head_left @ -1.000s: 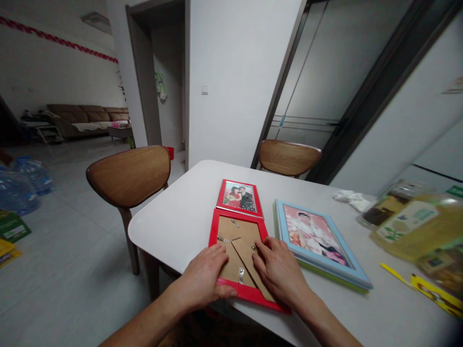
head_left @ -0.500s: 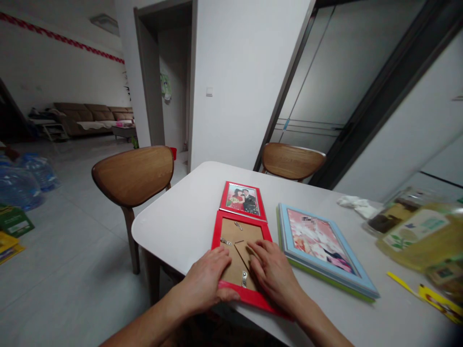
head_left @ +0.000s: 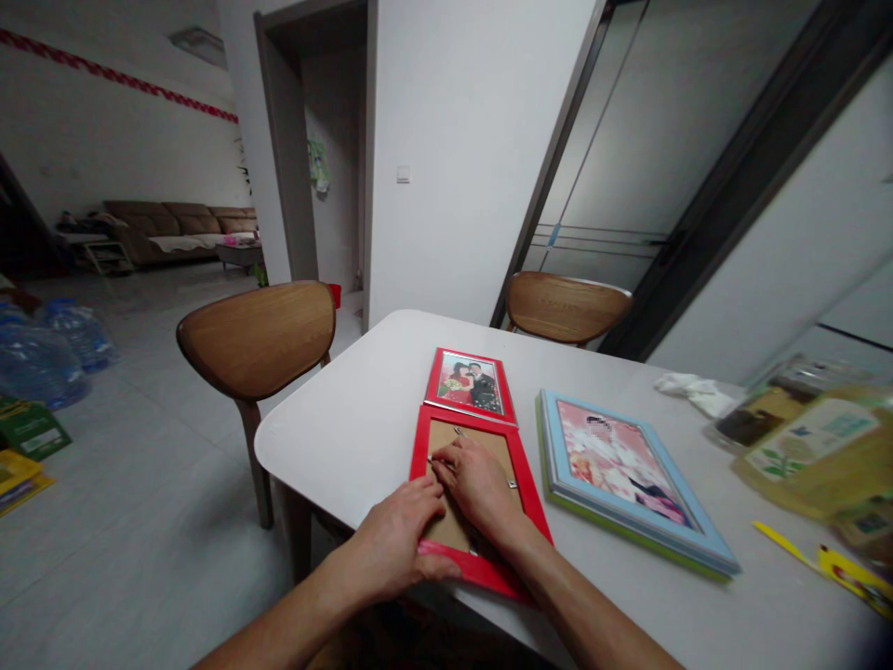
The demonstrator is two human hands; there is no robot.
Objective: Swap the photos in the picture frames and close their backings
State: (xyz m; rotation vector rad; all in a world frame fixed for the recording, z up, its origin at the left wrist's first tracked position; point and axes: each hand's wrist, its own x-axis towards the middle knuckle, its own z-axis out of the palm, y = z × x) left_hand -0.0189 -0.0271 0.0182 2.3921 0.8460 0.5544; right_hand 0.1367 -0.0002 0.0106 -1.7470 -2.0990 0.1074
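A red picture frame (head_left: 533, 507) lies face down at the table's near edge, its brown backboard (head_left: 450, 532) showing. My left hand (head_left: 394, 535) grips the near left corner, fingers over the left side and thumb along the near side. Reaching across the backboard, my right hand (head_left: 481, 489) has its fingertips closed together at the metal clip on the left side; the hand mostly hides that clip. Another metal clip (head_left: 512, 484) shows at the right side. Touching the far side is a second red picture frame (head_left: 436, 383), face up with a picture of a couple.
Right of the frames, a blue picture frame (head_left: 554, 437) lies on a green-edged one on the white table (head_left: 335, 409). Farther right are a white cloth (head_left: 698, 393), a yellow liquid bottle (head_left: 802, 456) and a yellow tool (head_left: 788, 547). Wooden chairs (head_left: 261, 335) stand around the table.
My right hand has moved left and away from me, from the backboard's right part to the left clip. The right-side clip is now uncovered. My left hand stays in place.
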